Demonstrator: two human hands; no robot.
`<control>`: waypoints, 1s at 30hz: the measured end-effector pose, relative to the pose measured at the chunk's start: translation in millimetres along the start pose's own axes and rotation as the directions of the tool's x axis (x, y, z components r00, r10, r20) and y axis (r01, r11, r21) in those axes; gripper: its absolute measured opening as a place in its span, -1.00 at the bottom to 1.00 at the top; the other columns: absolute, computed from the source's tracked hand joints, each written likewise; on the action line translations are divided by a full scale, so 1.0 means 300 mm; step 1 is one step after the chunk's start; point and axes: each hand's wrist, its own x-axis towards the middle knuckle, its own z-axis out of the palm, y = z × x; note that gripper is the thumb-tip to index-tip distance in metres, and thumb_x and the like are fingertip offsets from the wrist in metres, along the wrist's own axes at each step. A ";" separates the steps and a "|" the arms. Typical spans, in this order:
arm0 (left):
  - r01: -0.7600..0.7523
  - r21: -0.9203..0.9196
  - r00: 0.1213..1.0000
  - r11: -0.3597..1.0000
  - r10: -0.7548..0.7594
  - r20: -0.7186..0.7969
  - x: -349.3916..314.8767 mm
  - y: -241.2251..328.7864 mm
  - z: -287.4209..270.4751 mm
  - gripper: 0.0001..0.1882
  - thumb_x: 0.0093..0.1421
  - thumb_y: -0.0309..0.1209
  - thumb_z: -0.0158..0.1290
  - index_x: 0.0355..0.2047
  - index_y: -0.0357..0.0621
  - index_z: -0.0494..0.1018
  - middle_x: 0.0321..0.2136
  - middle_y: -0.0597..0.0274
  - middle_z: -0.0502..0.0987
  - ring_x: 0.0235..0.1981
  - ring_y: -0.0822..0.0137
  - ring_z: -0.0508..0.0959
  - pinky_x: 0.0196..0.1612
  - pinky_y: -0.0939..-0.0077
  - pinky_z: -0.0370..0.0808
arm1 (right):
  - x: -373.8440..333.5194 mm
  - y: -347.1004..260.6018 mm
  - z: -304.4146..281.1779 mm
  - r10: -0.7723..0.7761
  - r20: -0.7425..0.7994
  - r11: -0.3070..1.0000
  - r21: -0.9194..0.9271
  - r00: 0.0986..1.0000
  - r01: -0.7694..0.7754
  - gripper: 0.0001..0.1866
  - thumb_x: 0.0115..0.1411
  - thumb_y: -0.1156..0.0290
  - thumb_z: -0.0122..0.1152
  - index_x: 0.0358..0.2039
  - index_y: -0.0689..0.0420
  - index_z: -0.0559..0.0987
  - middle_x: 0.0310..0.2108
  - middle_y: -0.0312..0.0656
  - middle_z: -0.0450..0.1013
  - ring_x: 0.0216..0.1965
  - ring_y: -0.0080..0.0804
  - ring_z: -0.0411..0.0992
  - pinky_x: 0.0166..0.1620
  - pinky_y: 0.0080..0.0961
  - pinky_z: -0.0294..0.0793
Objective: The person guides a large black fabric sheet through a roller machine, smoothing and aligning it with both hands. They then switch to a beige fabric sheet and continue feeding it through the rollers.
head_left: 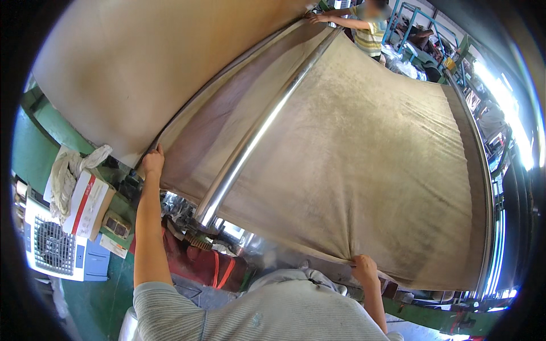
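Observation:
A wide sheet of beige-brown fabric (pixel 318 165) is stretched across the machine in front of me, passing by a shiny metal roller (pixel 256 142). My right hand (pixel 364 269) is closed on the fabric's near edge, and creases fan out from its grip. At the left, my left hand (pixel 152 162) pinches the cloth's corner beside a dark seam, where it meets a large smooth tan surface (pixel 165 62). What lies under those left fingers is partly hidden. Across the sheet, another person's hands (pixel 319 18) touch the far end of the same seam.
A white box with a red stripe (pixel 85 204) and a crumpled rag (pixel 71 170) sit at the left, above a grilled white-and-blue unit (pixel 54 244). Below the fabric's near edge are red machine parts (pixel 193 261). A long bar (pixel 475 142) bounds the right side.

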 end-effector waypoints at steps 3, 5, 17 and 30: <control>0.040 -0.070 0.999 0.997 -0.041 -0.018 -0.017 -0.009 0.002 -0.48 0.14 -0.45 -0.08 0.16 0.02 0.25 -0.47 0.18 0.50 -0.55 0.28 0.59 -0.59 0.41 0.54 | -0.016 0.042 0.015 0.016 0.039 0.999 -0.045 0.999 -0.014 -0.77 -0.22 0.52 0.13 -0.45 0.11 0.61 -0.42 0.02 0.50 -0.27 0.03 0.46 -0.22 -0.16 0.45; 0.068 -0.124 0.996 0.990 -0.075 -0.045 -0.010 -0.023 0.009 -0.50 0.15 -0.45 -0.09 0.14 0.04 0.27 -0.48 0.18 0.50 -0.54 0.27 0.60 -0.54 0.45 0.55 | -0.008 0.090 0.062 0.008 0.074 0.997 -0.079 0.997 -0.002 -0.75 -0.23 0.51 0.15 -0.44 0.10 0.62 -0.41 0.01 0.50 -0.27 0.02 0.47 -0.24 -0.16 0.46; 0.036 0.069 0.990 0.997 -0.027 -0.138 -0.005 -0.019 0.080 -0.53 0.16 -0.41 -0.10 0.12 0.08 0.28 -0.42 0.20 0.46 -0.54 0.31 0.57 -0.61 0.41 0.51 | -0.016 0.131 0.147 -0.008 0.100 0.995 -0.096 0.995 0.018 -0.79 -0.24 0.50 0.15 -0.48 0.08 0.61 -0.45 0.01 0.50 -0.28 0.03 0.47 -0.28 -0.14 0.45; 0.053 0.689 0.989 0.723 -0.131 0.062 -0.044 -0.063 -0.026 -0.23 0.11 -0.57 -0.16 0.32 0.24 -0.08 -0.55 0.25 0.23 -0.79 0.53 0.16 -0.88 0.62 0.09 | 0.059 0.038 0.163 -0.063 0.238 0.985 -0.143 0.969 0.100 -0.78 -0.20 0.46 0.15 -0.45 0.17 0.62 -0.40 0.06 0.51 -0.27 0.04 0.48 -0.24 -0.13 0.46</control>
